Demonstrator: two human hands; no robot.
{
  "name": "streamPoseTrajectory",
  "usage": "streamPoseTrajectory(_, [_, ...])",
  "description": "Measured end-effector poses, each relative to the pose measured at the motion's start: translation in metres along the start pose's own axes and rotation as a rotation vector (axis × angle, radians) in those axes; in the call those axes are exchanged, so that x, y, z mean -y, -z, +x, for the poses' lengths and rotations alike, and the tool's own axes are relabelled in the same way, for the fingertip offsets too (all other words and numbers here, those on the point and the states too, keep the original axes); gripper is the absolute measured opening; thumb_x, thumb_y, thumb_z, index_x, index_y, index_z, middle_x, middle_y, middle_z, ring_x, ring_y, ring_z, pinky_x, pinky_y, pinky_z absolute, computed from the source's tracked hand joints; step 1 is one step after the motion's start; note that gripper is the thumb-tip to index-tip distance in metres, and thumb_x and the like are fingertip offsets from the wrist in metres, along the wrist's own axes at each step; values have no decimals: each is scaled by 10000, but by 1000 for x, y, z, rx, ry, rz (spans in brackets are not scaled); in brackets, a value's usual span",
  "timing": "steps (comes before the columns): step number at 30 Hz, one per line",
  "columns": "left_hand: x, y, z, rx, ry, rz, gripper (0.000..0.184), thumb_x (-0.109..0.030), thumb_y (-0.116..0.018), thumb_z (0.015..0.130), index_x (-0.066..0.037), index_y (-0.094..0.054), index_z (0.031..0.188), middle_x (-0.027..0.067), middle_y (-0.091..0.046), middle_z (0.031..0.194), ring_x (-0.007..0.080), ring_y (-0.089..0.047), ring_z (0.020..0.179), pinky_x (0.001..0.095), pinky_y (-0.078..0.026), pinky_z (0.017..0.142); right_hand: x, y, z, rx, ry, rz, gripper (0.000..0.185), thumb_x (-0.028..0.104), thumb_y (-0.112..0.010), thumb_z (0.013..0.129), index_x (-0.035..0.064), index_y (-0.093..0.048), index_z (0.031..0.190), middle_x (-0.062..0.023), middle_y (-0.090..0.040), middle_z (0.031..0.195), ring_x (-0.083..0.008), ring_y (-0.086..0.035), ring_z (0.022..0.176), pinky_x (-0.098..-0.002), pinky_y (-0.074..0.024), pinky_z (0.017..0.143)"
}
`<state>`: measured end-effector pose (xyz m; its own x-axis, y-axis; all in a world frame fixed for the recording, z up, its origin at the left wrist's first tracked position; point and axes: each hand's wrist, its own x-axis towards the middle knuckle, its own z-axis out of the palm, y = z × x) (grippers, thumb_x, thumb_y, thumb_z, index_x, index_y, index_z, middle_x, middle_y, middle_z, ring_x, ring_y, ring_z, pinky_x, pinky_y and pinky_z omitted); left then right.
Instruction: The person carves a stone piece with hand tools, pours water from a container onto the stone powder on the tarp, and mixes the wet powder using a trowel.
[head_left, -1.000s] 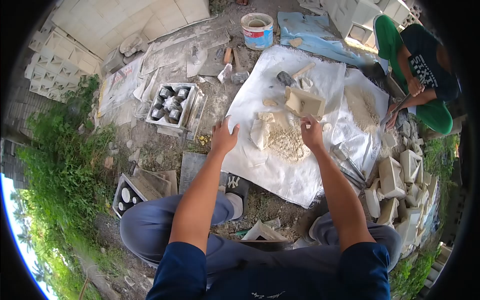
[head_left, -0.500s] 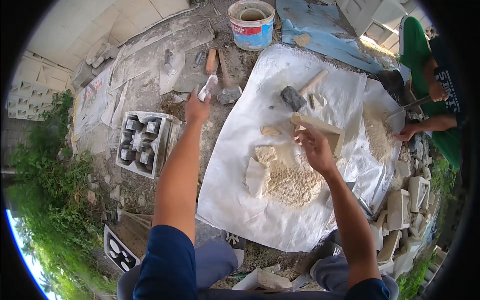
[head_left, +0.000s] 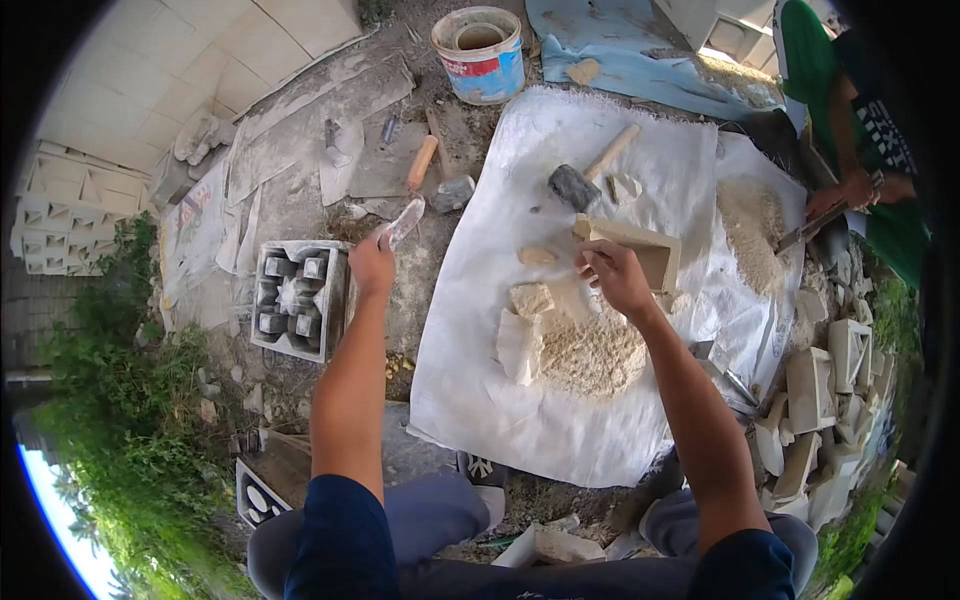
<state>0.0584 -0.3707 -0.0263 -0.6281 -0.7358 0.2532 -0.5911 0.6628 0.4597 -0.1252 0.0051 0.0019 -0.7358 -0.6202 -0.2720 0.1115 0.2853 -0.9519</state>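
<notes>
My left hand (head_left: 372, 262) is closed on the blade end of a trowel (head_left: 407, 220), whose orange-brown handle (head_left: 422, 163) points away from me. Over the white sheet (head_left: 470, 400), my right hand (head_left: 612, 274) has its fingers bent close together, in front of a hollow cream block (head_left: 650, 250). Whether those fingers touch the block or hold anything is too small to tell. Below them lies a heap of pale crumbly material (head_left: 595, 355) beside broken chunks (head_left: 518, 345). A dark-headed mallet (head_left: 573, 188) rests behind the block.
A grey mould (head_left: 300, 300) stands on the ground at left. At the back is a paint bucket (head_left: 482, 60) near a blue sheet (head_left: 640, 60). Broken blocks (head_left: 810, 390) are piled at right. A co-worker's hands (head_left: 850, 195) hold a tool at the upper right.
My left hand has reached out, taken hold of the trowel and drawn it back toward me. My right hand has moved off the block's edge, its fingers now more bent. The view has shifted.
</notes>
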Motion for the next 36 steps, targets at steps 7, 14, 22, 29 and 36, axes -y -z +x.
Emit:
streamPoseTrajectory(7, [-42,77,-83,-6,-613,-221,287,52,-631,871,-80,-754,1095,120,-732,1108,309,-714,1008,397,-580,874,44,-12,-39,4,-166,400,582,505,-469,1053,29,-533,1383,-124,-634,1210,-235,-643,1008,-386,-544,836])
streamPoseTrajectory(14, [-153,102,-166,10,-950,-375,299,70,-678,816,-40,-741,1087,103,-729,1126,263,-724,996,345,-609,839,81,26,-116,71,-202,868,573,402,-485,1061,-33,-354,1411,-242,-464,1405,-347,-632,1145,-531,-553,952])
streamPoseTrajectory(22, [-144,36,-267,233,-741,-359,199,-142,-727,884,-48,-711,1059,99,-684,1173,324,-617,1157,438,-499,993,-17,85,-213,-671,150,1168,193,172,-626,961,55,-474,986,-73,-544,799,-234,-610,762,-446,-560,780])
streamPoseTrajectory(29, [-76,13,-332,311,-298,17,857,-515,-707,874,-141,-330,1547,209,-289,1585,437,-263,1460,578,-177,1199,-44,110,-208,-751,129,751,250,298,-619,1003,58,-550,1012,-92,-641,916,-200,-622,807,-413,-531,755])
streamPoseTrajectory(36, [-63,-2,-314,830,-102,232,1195,-746,-673,775,-251,-1,1630,217,127,1666,451,109,1528,647,75,1183,-71,112,-180,-955,274,793,164,109,-655,957,42,-554,848,-73,-594,733,-180,-586,643,-339,-518,627])
